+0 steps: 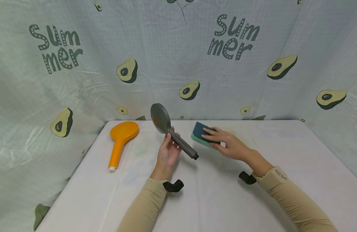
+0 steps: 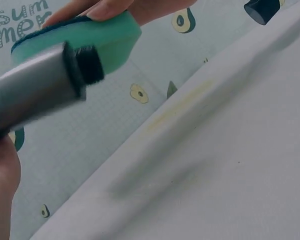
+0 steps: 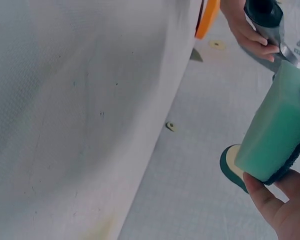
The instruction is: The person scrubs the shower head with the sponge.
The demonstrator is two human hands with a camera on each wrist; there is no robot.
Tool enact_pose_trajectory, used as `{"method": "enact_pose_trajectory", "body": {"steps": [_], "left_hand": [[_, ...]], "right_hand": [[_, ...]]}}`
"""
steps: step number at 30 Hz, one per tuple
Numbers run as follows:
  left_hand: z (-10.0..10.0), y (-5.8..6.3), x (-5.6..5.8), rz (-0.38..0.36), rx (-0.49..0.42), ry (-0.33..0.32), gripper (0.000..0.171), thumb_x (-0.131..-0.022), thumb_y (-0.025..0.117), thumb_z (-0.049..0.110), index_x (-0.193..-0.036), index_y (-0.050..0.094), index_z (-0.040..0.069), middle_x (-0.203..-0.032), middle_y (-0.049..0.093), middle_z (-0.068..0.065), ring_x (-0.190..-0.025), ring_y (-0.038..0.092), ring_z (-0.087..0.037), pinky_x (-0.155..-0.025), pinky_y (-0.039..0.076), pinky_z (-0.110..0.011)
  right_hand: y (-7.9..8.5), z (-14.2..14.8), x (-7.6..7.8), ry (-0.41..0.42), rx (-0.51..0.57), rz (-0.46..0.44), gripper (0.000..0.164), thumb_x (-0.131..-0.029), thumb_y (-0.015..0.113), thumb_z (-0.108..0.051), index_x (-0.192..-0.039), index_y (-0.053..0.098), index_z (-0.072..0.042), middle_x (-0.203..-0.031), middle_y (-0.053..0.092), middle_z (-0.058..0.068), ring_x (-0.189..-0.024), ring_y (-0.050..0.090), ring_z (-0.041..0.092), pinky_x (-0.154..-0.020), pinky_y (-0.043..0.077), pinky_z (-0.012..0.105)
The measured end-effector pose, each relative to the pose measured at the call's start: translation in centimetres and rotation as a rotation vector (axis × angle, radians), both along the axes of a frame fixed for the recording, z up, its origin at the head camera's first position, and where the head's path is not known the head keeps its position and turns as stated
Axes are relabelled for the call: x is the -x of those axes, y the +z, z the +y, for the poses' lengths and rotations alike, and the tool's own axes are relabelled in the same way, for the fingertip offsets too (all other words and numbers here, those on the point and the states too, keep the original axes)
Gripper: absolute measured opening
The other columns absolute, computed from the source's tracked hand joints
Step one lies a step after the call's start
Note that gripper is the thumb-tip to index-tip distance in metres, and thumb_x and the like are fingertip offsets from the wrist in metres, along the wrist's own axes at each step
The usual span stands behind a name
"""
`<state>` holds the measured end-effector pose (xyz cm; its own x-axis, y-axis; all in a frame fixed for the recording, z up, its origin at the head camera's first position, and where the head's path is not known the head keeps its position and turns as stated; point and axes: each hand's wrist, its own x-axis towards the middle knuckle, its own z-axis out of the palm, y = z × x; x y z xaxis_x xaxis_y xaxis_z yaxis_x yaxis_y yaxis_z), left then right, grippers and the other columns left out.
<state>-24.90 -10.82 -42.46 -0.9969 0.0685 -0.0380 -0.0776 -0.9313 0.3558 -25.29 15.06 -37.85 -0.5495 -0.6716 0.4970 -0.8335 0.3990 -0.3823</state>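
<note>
A grey shower head (image 1: 182, 144) is held up off the table by my left hand (image 1: 167, 154), which grips its handle just below the round head. The round face tilts toward the upper left, and the handle's black threaded end points down to the right. My right hand (image 1: 229, 143) holds a green sponge (image 1: 200, 139) with a dark scouring layer, fingers over the dark side and thumb below. Sponge and shower head are apart in the head view. In the right wrist view the sponge (image 3: 275, 125) shows its green foam side, gripped at its edges.
An orange shower head (image 1: 120, 141) with a white handle end lies at the table's left back. The white table (image 1: 224, 199) ends at a hanging curtain (image 1: 161, 42) printed with avocados. Black wrist cameras (image 1: 173, 186) sit on both sleeves.
</note>
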Motion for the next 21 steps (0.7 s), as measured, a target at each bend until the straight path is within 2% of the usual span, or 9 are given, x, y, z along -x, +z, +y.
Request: {"method": "enact_pose_trajectory", "body": {"steps": [2, 8, 13, 18, 21], "left_hand": [[-0.13, -0.07, -0.03, 0.006, 0.005, -0.006, 0.021, -0.108, 0.053, 0.012, -0.120, 0.070, 0.015, -0.119, 0.061, 0.003, -0.101, 0.060, -0.015, -0.082, 0.051, -0.034], [-0.14, -0.36, 0.09, 0.034, 0.065, -0.029, 0.015, -0.104, 0.059, 0.011, -0.115, 0.067, 0.017, -0.123, 0.055, -0.001, -0.102, 0.066, -0.014, -0.080, 0.052, -0.037], [0.19, -0.42, 0.27, 0.026, 0.088, 0.003, 0.016, -0.099, 0.065, 0.011, -0.115, 0.065, 0.015, -0.125, 0.054, -0.002, -0.105, 0.069, -0.016, -0.081, 0.056, -0.040], [0.49, -0.30, 0.32, -0.007, 0.106, 0.046, 0.017, -0.106, 0.052, 0.004, -0.121, 0.054, 0.012, -0.123, 0.054, -0.001, -0.106, 0.067, -0.017, -0.083, 0.055, -0.044], [0.69, -0.23, 0.41, -0.023, 0.141, 0.063, 0.023, -0.108, 0.045, -0.001, -0.128, 0.047, 0.011, -0.126, 0.052, -0.003, -0.107, 0.066, -0.017, -0.097, 0.049, -0.054]], "right_hand": [[0.06, 0.09, 0.01, -0.001, 0.003, 0.009, 0.044, -0.092, 0.071, 0.005, -0.135, 0.066, -0.001, -0.146, 0.052, 0.025, -0.138, 0.038, 0.056, -0.107, 0.037, 0.067], [0.07, 0.30, 0.02, -0.011, -0.006, 0.010, 0.044, -0.093, 0.071, 0.004, -0.136, 0.066, -0.003, -0.148, 0.051, 0.023, -0.138, 0.038, 0.055, -0.107, 0.037, 0.066], [0.05, 0.43, -0.07, 0.003, -0.016, 0.033, 0.045, -0.091, 0.072, 0.004, -0.136, 0.066, -0.003, -0.146, 0.052, 0.024, -0.139, 0.038, 0.054, -0.106, 0.038, 0.066], [0.19, 0.34, -0.45, 0.050, -0.012, 0.033, 0.047, -0.091, 0.072, 0.005, -0.136, 0.066, -0.005, -0.145, 0.053, 0.024, -0.138, 0.039, 0.054, -0.106, 0.038, 0.065], [0.15, 0.27, -0.64, 0.087, -0.029, 0.034, 0.048, -0.090, 0.074, 0.004, -0.136, 0.066, -0.006, -0.145, 0.054, 0.022, -0.138, 0.039, 0.054, -0.107, 0.038, 0.064]]}}
